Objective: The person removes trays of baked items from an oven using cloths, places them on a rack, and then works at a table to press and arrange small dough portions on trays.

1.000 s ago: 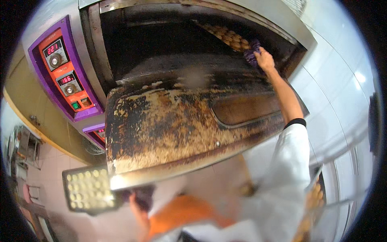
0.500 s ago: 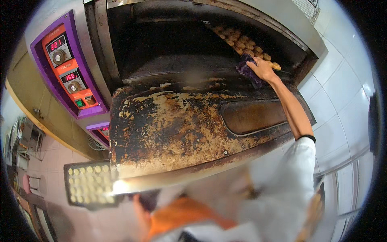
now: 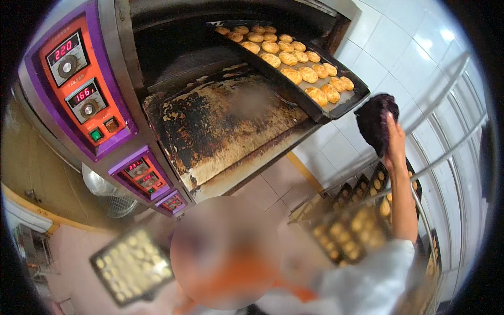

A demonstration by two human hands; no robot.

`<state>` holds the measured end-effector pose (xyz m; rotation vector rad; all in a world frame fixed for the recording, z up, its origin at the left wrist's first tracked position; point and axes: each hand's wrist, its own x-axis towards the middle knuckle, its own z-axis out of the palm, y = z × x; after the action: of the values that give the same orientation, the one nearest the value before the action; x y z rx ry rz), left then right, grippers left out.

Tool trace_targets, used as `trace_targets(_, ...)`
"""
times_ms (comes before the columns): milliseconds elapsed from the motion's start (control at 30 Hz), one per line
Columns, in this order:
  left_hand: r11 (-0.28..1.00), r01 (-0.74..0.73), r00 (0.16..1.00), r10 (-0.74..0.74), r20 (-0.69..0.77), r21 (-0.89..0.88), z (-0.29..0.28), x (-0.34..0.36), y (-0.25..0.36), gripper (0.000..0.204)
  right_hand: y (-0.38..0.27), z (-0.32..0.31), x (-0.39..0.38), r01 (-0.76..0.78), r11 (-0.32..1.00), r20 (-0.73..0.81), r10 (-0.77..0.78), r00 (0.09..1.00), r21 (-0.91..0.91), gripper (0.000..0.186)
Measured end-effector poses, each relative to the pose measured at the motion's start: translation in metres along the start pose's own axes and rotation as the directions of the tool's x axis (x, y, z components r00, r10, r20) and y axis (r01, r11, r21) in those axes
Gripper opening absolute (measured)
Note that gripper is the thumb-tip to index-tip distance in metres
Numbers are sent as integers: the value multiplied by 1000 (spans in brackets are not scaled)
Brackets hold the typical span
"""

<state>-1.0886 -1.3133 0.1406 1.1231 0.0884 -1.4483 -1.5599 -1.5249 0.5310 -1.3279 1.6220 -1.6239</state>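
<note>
My right hand (image 3: 395, 137) is closed around a dark purple cloth (image 3: 376, 123), held out at the right. Just left of the cloth, a dark baking tray (image 3: 347, 108) of golden-brown pastries (image 3: 308, 74) sticks out of the oven at an angle over its lowered door (image 3: 236, 126). The cloth is apart from the tray's front corner. A blurred patch covers the area in front of my orange apron, and my left hand cannot be made out there. Beside that patch, at the lower left, is a tray of pale dough pieces (image 3: 132, 265).
The oven's purple and orange control panel (image 3: 86, 89) stands on the left, with smaller panels (image 3: 140, 176) below it. At the right, metal rack rails (image 3: 441, 152) rise before a white tiled wall (image 3: 425, 31). Several trays of baked pastries (image 3: 354, 228) sit low at the right.
The pastry tray has come partway out of the oven toward the right. My right hand, with the cloth, has moved off it to the right. The view has turned.
</note>
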Motion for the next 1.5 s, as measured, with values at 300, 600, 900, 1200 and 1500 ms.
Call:
trace_targets(300,996,-17,998,12,58,91,0,-21,-6,44,110,-84,72,-18,998,45,21,999,-65,39)
trace_targets(600,990,-44,995,31,94,136,27,-47,-4,47,61,-4,64,-186,978,305,208,929,-98,17)
trace_targets(900,994,18,911,-60,408,106,162,-83,28,43,20,11,-50,-554,719,250,495,832,420,14)
trace_targets(1200,969,-243,746,165,645,34,249,-120,53,42,-10,-58,-244,-467,644,47,557,829,606,12)
trace_targets(1500,987,113,511,-155,845,113,220,-160,45,48,16,-154,-455,-195,764,-551,594,586,615,9)
